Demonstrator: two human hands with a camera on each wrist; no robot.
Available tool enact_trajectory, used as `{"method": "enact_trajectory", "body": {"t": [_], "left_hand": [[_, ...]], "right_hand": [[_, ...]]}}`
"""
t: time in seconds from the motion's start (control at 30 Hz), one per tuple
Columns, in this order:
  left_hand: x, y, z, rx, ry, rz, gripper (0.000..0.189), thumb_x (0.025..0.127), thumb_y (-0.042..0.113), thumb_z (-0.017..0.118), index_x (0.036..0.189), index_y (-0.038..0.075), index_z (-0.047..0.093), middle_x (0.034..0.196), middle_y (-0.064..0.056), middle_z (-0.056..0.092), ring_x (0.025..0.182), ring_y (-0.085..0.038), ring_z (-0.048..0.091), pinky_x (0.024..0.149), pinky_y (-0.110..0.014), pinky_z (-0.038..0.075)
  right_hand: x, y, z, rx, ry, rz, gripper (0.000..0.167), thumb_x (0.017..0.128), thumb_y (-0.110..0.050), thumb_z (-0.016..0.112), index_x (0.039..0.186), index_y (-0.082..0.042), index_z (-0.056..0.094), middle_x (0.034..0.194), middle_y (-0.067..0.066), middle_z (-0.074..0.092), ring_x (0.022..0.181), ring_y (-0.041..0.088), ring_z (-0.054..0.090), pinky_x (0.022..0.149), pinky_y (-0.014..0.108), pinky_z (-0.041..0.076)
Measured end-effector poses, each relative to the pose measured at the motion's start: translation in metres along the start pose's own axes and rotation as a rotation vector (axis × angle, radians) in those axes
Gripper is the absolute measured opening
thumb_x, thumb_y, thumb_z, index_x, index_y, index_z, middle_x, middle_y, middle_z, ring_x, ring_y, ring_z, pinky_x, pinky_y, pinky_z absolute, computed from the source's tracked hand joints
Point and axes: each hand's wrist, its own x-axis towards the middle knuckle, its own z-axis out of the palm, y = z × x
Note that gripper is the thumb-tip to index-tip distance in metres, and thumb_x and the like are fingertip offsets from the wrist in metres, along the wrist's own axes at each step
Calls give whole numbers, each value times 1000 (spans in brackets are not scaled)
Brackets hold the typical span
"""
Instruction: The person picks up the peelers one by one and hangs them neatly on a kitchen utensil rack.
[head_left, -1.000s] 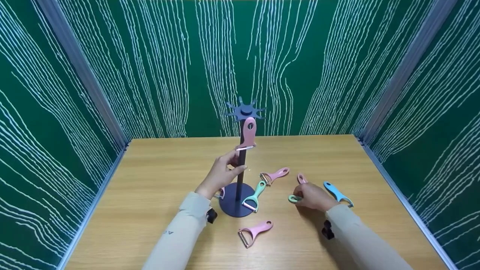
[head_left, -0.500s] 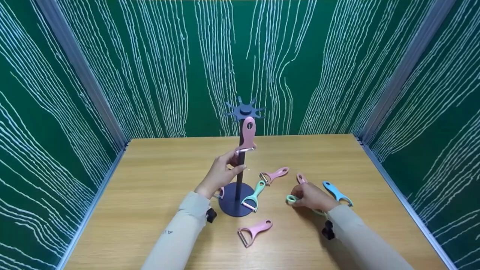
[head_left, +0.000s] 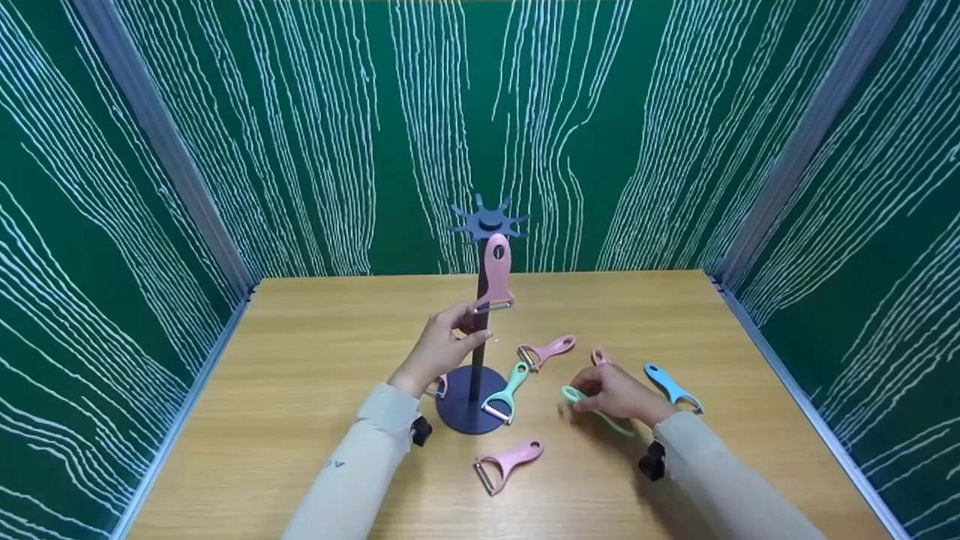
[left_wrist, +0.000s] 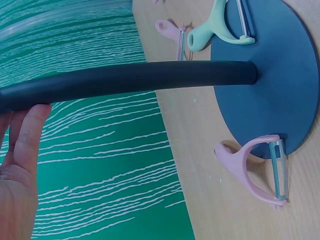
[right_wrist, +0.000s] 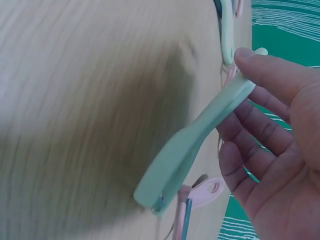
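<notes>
My left hand (head_left: pixel 439 349) grips the dark pole (left_wrist: pixel 125 80) of a stand with a round base and a star-shaped top (head_left: pixel 490 220) of several prongs. A pink peeler (head_left: pixel 498 274) hangs from a front prong, blade down. My right hand (head_left: pixel 622 391) pinches a mint-green peeler (right_wrist: pixel 200 130) by its handle between thumb and fingers. In the right wrist view this peeler is tilted above the table, its head toward the lower left. Another green peeler (head_left: pixel 514 391) lies partly on the stand's base. A pink peeler (left_wrist: pixel 245 167) touches the base's other side.
Pink peelers lie on the wooden table (head_left: pixel 337 322): one behind the base (head_left: pixel 551 350), one in front (head_left: pixel 510 465), and one (head_left: pixel 600 355) partly hidden behind my right hand. A blue peeler (head_left: pixel 671 386) lies at the right. Green patterned walls enclose the table's back and sides.
My right hand has lifted the green peeler slightly and shifted it left; more of it shows now. The hanging pink peeler has turned a little. My left hand stays on the pole.
</notes>
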Motion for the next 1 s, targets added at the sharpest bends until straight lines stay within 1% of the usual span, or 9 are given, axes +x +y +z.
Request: {"method": "enact_trajectory", "body": {"t": [0.17,0.33,0.43,0.6,0.73,0.8,0.9,0.93,1.0], "left_hand": [[1,-1,0,-6,2,22,23,106,26,74,127,20,69,113,-1,73,110,-22,66,102,-48,56],[0,0,0,7,-1,5,24,106,27,73,128,17,68,114,-2,72,111,-23,65,102,-50,55],[0,1,0,7,-4,-5,19,107,24,72,123,14,68,115,-4,73,112,-24,65,102,-52,55],[-1,2,0,-12,-1,1,24,106,22,73,128,17,69,113,-4,72,111,-24,65,103,-51,55],[0,1,-1,-12,-2,19,23,105,22,74,127,17,69,112,-3,72,110,-23,66,105,-51,56],[0,1,-1,-10,-5,14,24,105,22,74,129,19,69,113,-2,72,111,-23,66,106,-53,55],[0,1,0,-6,-7,-6,24,106,23,73,128,19,69,115,-2,72,114,-24,66,107,-56,54],[0,1,0,-4,-8,-9,24,106,23,73,129,19,68,116,-2,72,114,-24,65,107,-56,53],[0,2,0,-6,-8,-12,18,106,24,73,122,19,68,116,-3,73,114,-24,65,107,-56,54]], "right_hand": [[-1,-6,0,29,1,-38,19,96,-12,83,114,-9,80,100,2,77,91,17,66,83,27,53],[-2,-12,-1,78,-10,-69,20,98,-13,81,118,-10,80,103,3,77,91,17,66,85,24,51],[-2,-13,0,116,-13,-94,22,99,-11,80,120,-7,78,103,8,79,90,15,67,87,22,51],[-2,-15,1,181,-17,-116,23,101,-9,76,123,-2,75,103,19,78,88,14,68,81,21,52],[-2,-17,0,182,-5,-70,27,102,-19,78,127,-8,75,103,11,76,90,19,67,79,25,52],[-2,-18,1,176,1,-49,29,101,-23,79,128,-12,76,102,6,75,91,21,66,81,27,51],[-1,-19,2,182,4,-42,31,101,-25,80,129,-12,75,102,6,75,91,23,67,83,32,52],[-1,-20,2,185,6,-46,32,101,-25,79,130,-12,75,101,6,75,91,24,68,86,34,52],[-1,-21,1,200,12,-57,33,102,-23,78,131,-10,74,100,7,76,91,28,72,98,45,52]]}}
